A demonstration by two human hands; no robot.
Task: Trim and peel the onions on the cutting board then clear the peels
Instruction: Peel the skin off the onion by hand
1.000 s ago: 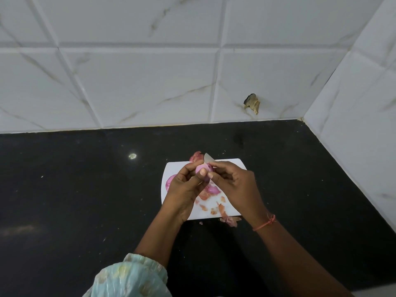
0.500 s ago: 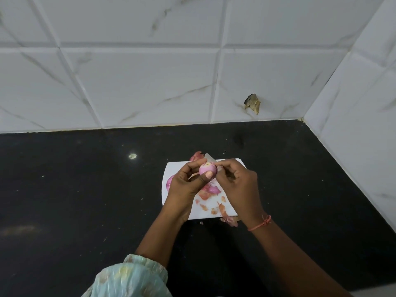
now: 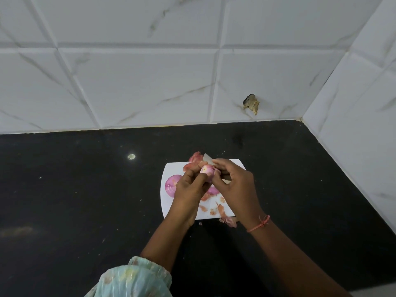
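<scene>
A small white cutting board (image 3: 171,168) lies on the black counter. Above its far half my left hand (image 3: 188,189) holds a small pink onion (image 3: 206,170) at the fingertips. My right hand (image 3: 235,185) grips a knife whose blade tip (image 3: 207,157) pokes out beyond the onion; its thumb rests on the onion. A peeled purple onion (image 3: 171,185) lies on the board's left side, and another (image 3: 213,190) shows partly between my hands. Loose peels (image 3: 211,209) lie on the near part of the board.
More peel (image 3: 195,157) sits at the board's far edge and a scrap (image 3: 228,221) lies on the counter off its near right corner. Tiled walls stand behind and to the right, meeting in a corner. The black counter (image 3: 85,200) spreads to the left.
Both hands have lifted the small onion slightly and turned it; the onion on the board's left is more exposed. The knife blade stays against the held onion.
</scene>
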